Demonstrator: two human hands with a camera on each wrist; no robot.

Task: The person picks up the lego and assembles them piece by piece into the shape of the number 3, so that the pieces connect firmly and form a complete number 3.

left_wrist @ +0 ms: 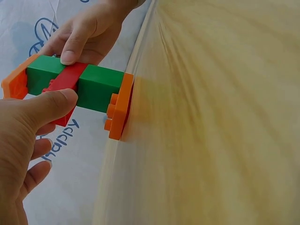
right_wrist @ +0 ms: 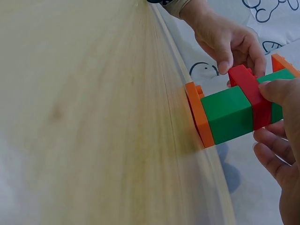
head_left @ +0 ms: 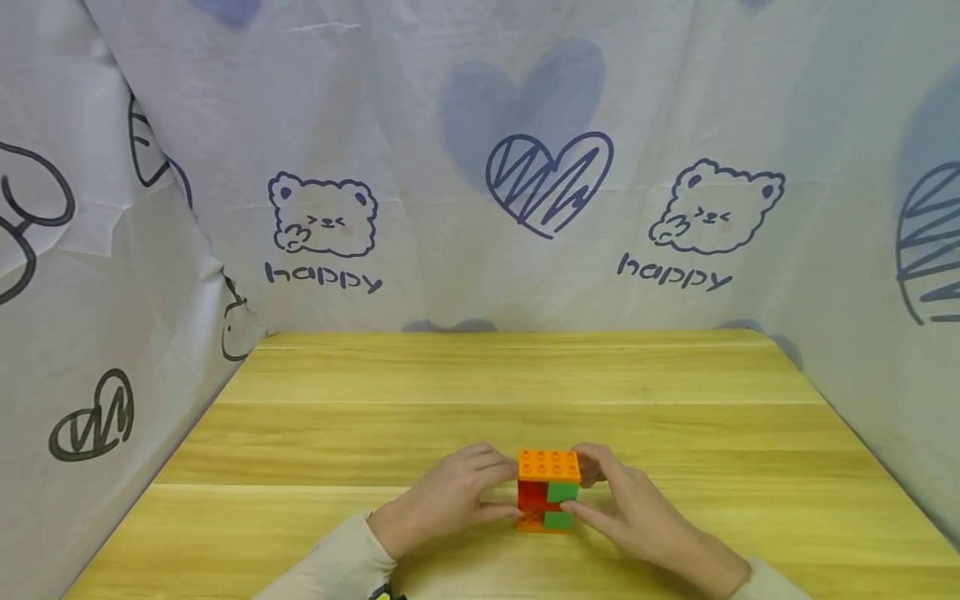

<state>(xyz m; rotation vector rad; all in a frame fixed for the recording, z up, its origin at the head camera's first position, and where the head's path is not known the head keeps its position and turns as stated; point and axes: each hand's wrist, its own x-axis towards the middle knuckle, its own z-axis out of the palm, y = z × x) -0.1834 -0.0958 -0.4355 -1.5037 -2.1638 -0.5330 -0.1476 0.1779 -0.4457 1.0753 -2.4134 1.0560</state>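
A stack of toy building bricks (head_left: 562,492) stands upright on the wooden table. It has an orange plate (left_wrist: 123,108) at the base, a green brick (right_wrist: 227,115), a long red brick (left_wrist: 70,77), another green brick (left_wrist: 44,72) and an orange studded plate (head_left: 549,465) on top. The red brick juts out to the left past the green ones. My left hand (head_left: 461,492) pinches that jutting end between thumb and fingers. From the other side my right hand (head_left: 637,508) holds the stack, its thumb where red meets upper green and its fingers behind.
The wooden table (head_left: 375,442) spreads out around the stack. A white cloth (head_left: 420,250) printed with hearts and bears hangs at the back and along both sides.
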